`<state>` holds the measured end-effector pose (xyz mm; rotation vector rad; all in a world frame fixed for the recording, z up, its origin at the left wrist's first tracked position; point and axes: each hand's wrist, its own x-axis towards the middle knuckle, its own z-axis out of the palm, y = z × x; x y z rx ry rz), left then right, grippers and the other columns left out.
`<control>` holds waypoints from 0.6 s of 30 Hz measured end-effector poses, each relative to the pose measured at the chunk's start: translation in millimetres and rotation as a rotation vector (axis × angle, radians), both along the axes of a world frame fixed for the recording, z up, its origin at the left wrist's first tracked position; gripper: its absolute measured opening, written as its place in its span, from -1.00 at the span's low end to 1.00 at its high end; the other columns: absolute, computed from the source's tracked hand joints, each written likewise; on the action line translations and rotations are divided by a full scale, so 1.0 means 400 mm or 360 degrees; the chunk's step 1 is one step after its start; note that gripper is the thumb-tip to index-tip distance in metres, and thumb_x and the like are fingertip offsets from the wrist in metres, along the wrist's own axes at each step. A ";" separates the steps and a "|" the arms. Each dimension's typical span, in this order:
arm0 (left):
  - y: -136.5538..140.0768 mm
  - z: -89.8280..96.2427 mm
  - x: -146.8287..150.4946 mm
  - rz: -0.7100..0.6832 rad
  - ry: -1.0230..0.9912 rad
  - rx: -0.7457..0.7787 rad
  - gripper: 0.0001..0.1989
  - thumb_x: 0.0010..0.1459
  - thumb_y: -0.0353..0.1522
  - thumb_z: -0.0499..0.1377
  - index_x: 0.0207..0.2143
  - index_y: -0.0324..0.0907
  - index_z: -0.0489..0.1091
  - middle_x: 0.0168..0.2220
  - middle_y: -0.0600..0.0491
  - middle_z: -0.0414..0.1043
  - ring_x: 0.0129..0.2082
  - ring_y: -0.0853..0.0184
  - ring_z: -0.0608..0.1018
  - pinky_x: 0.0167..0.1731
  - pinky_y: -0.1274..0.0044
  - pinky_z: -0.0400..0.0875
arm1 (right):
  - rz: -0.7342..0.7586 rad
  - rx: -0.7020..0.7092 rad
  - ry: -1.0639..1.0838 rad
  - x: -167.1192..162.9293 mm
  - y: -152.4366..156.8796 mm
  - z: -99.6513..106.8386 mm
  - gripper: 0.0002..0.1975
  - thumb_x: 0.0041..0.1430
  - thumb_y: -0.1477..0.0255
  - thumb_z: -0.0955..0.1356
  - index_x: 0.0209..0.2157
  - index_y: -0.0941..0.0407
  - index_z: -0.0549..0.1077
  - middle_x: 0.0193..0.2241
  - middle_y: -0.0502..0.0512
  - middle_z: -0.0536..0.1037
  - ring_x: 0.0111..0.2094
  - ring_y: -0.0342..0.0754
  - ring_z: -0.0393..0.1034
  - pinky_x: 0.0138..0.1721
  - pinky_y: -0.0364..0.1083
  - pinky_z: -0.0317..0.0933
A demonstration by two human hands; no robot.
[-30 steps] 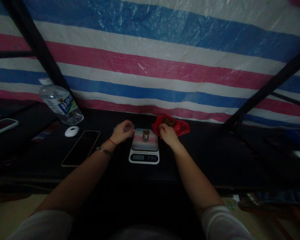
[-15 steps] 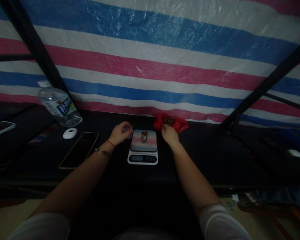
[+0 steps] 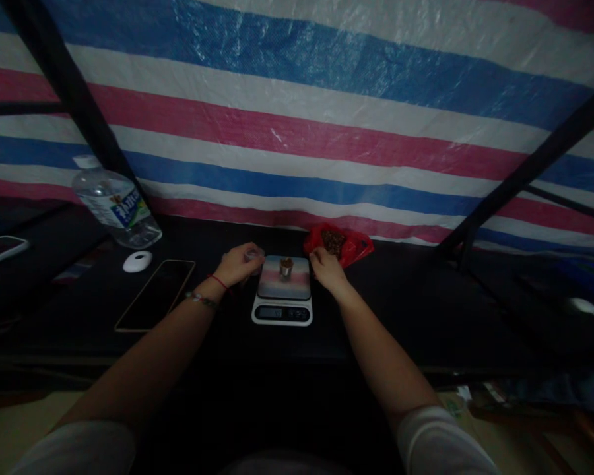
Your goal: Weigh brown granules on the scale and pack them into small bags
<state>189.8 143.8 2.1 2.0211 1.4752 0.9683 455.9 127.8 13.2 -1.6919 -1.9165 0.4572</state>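
Observation:
A white digital kitchen scale [image 3: 282, 315] lies in front of me, its display lit but too small to read. On its plate stands a small metal cup [image 3: 286, 270] heaped with brown granules. My left hand [image 3: 238, 264], left of the scale, is closed around a small clear plastic container [image 3: 254, 253]; its exact kind is hard to make out. Between the scale and a red plastic bag [image 3: 354, 249], my right hand [image 3: 328, 269] has its fingertips pinched together; what they hold, if anything, is hidden. Brown granules [image 3: 333, 241] fill the open bag.
Left of my arm lie a dark phone [image 3: 156, 295] and a white oval case [image 3: 137, 261]. Behind them a large clear bottle [image 3: 116, 203] leans against a black post. Another phone [image 3: 0, 251] is at the far left. A striped plastic sheet [image 3: 297, 152] hangs behind the black table.
My right hand has moved left, out of the granules in the red bag and towards the scale. My left hand stays beside the scale, the clear container slightly turned.

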 end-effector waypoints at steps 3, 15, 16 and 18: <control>-0.012 0.010 0.007 -0.0078 0.0024 -0.0022 -0.57 0.03 -0.08 0.13 -0.16 -0.16 0.46 -0.22 0.00 0.55 -0.26 0.22 0.56 -0.23 0.44 0.42 | 0.0017 0.0043 0.0041 -0.002 0.004 -0.009 -0.69 0.32 0.28 0.14 -0.07 0.10 0.39 -0.17 0.17 0.55 -0.19 -0.01 0.47 -0.11 -0.07 0.25; -0.007 -0.003 0.000 -0.0294 -0.0176 -0.0133 -0.59 0.03 -0.08 0.16 -0.18 -0.17 0.42 -0.12 -0.05 0.53 -0.33 0.23 0.58 -0.31 0.42 0.45 | -0.0017 0.0084 0.0065 -0.001 0.012 -0.013 -0.69 0.32 0.32 0.16 -0.06 0.11 0.41 -0.10 0.15 0.53 -0.05 -0.01 0.42 -0.01 -0.08 0.20; -0.006 -0.004 0.001 -0.0295 -0.0180 -0.0107 -0.61 0.03 -0.09 0.16 -0.20 -0.17 0.43 -0.11 -0.05 0.52 -0.32 0.24 0.58 -0.31 0.43 0.45 | -0.0010 0.0098 0.0039 -0.001 0.012 -0.012 -0.70 0.33 0.33 0.16 -0.08 0.13 0.43 -0.10 0.16 0.53 -0.05 -0.02 0.41 0.00 -0.08 0.18; -0.004 -0.001 0.003 -0.0269 -0.0143 -0.0004 -0.64 0.03 -0.11 0.16 -0.23 -0.18 0.43 -0.12 -0.05 0.51 -0.29 0.24 0.56 -0.29 0.44 0.44 | 0.0023 0.0144 0.0003 -0.001 0.012 -0.009 -0.68 0.34 0.34 0.15 -0.13 0.15 0.45 -0.13 0.17 0.54 -0.05 -0.03 0.40 0.01 -0.08 0.16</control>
